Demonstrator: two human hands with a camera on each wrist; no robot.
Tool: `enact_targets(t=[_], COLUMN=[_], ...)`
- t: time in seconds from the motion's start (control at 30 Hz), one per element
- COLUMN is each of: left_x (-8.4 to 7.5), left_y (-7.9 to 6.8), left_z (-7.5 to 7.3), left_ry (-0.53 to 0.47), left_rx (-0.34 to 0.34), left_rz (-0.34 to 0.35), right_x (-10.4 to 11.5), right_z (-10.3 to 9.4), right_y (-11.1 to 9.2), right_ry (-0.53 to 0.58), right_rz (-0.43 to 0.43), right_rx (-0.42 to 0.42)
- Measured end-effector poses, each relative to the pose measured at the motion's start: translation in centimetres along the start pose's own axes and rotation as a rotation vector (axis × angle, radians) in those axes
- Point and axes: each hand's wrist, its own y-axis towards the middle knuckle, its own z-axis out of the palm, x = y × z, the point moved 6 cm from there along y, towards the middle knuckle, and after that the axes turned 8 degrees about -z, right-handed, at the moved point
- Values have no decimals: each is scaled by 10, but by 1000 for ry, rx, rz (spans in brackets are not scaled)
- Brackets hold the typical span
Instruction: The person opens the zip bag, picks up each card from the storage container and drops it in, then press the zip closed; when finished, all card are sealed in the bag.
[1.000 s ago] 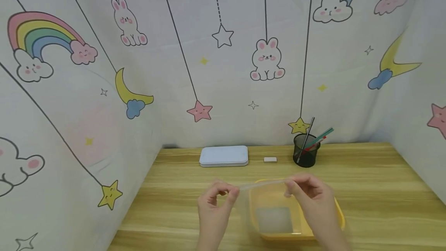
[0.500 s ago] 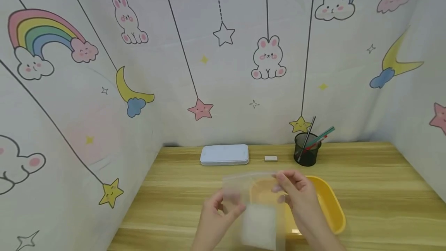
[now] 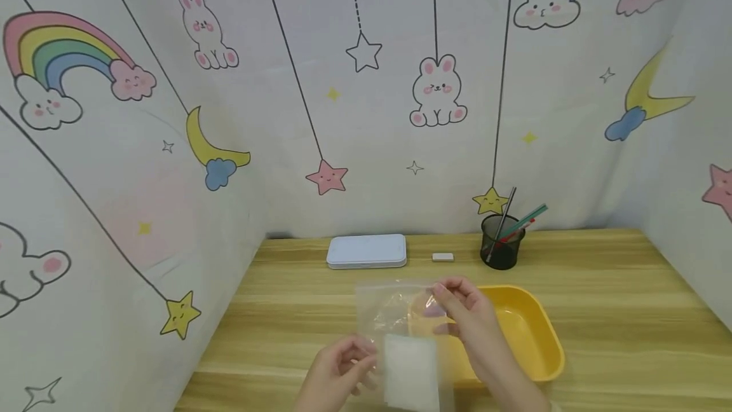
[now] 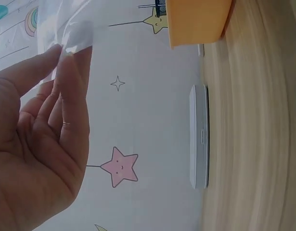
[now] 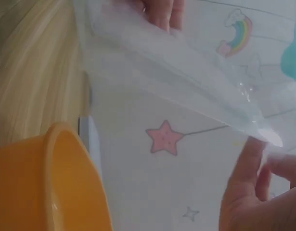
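Observation:
A clear plastic bag [image 3: 394, 310] hangs upright between my hands, with a pale rectangular packet [image 3: 410, 370] showing in its lower half. My right hand [image 3: 466, 316] pinches the bag's upper right corner between thumb and index finger, as the right wrist view also shows. Lower down, at the left edge, my left hand [image 3: 343, 367] holds the plastic; in the left wrist view its thumb and index fingertips [image 4: 66, 57] meet on the film. Behind the bag, partly covered by it and my right hand, stands a yellow tray [image 3: 534, 336].
Along the back of the wooden table [image 3: 286, 310] lie a white flat case [image 3: 366, 251] and a small white eraser [image 3: 443, 257]. A black mesh cup [image 3: 499, 250] with several pens and pencils stands right of them. A printed white curtain [image 3: 377, 126] encloses the table's back and sides.
The bag has turned from a wide hold across its top to hanging upright, and has shifted left. My left hand has moved down along its left edge; my right hand has come left with the corner.

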Motion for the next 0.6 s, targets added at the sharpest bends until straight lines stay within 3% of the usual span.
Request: enact_targets(t=[0.17,0.3,0.43,0.6], left_x=[3,4,6,12], left_y=[-5,-7,-7,-6], left_z=[-6,-10,-14,-20], left_ry=[-50,-82,-109,-109], left_rx=[22,18,-31,-145], left_rz=[14,49,61,13], right_x=[-6,-10,-20,-31], right_z=[2,6,13,20], right_y=[5,4,-5,-19], right_ry=[-109,-216,-378,-576], right_rz=[67,61,26,-23], right_rx=[92,259,446,566])
